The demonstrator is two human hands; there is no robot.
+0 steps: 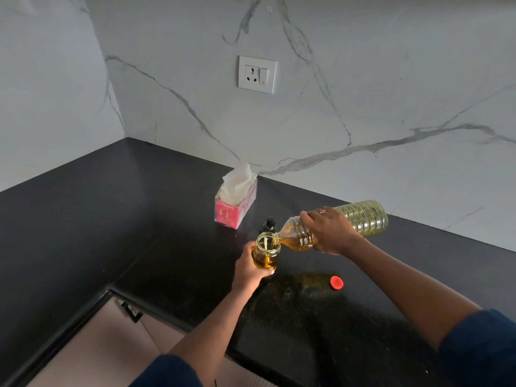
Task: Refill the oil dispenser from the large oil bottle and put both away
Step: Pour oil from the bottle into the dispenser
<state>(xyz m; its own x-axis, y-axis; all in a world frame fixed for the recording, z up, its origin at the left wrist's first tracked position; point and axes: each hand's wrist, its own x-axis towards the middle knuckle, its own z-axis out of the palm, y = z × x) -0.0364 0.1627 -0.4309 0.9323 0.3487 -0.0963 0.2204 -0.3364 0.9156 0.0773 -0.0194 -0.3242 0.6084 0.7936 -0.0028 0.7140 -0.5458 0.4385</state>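
Note:
A small glass oil dispenser (266,251) stands open on the black counter (125,219), partly filled with amber oil. My left hand (248,270) grips its side. My right hand (331,231) holds the large ribbed clear oil bottle (361,217) tipped almost flat, its neck resting over the dispenser's rim, oil pooled at the neck. The dispenser's black top (269,225) sits on the counter just behind it. The bottle's red cap (336,282) lies on the counter to the right of the dispenser.
A pink tissue box (236,203) with white tissue sticking out stands behind, near the marble wall. A wall socket (257,74) is above it. The counter's front edge and a cabinet handle (129,311) are at the lower left.

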